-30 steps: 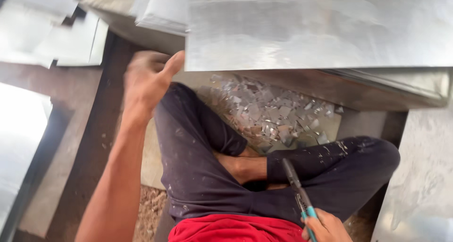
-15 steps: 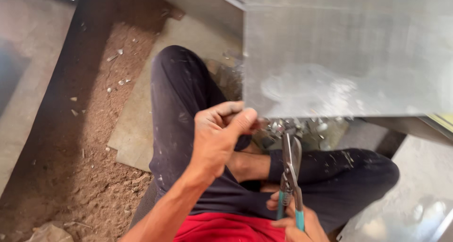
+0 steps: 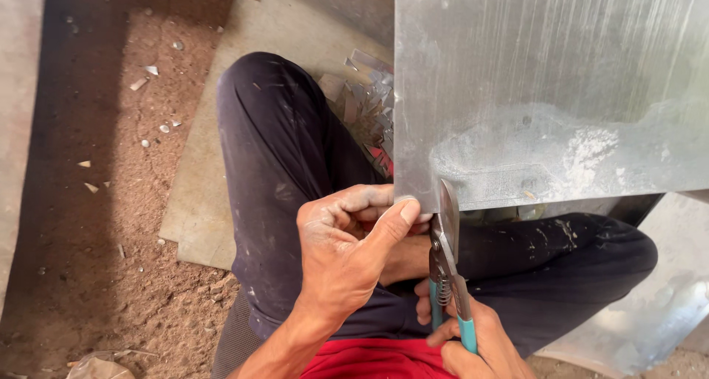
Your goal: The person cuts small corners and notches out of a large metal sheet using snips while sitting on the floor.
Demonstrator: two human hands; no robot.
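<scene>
A large grey metal sheet [image 3: 546, 83] fills the upper right of the head view. My left hand [image 3: 347, 250] pinches its lower left corner between thumb and fingers. My right hand [image 3: 473, 342], at the bottom edge, grips the teal handles of tin snips [image 3: 445, 261]. The snips' blades point up and meet the sheet's bottom edge close to the pinched corner. I sit cross-legged in dark trousers [image 3: 288, 172] and a red shirt, with both hands above my lap.
Several small shiny metal offcuts [image 3: 369, 106] lie on a flat board [image 3: 199, 202] under my legs. Brown dirt floor [image 3: 88, 202] with scattered chips lies to the left. Another metal piece [image 3: 657, 312] sits at the lower right.
My left hand came down from a raised position and took hold of the sheet's corner. The snips rose from my lap to the sheet's bottom edge. The view shifted closer.
</scene>
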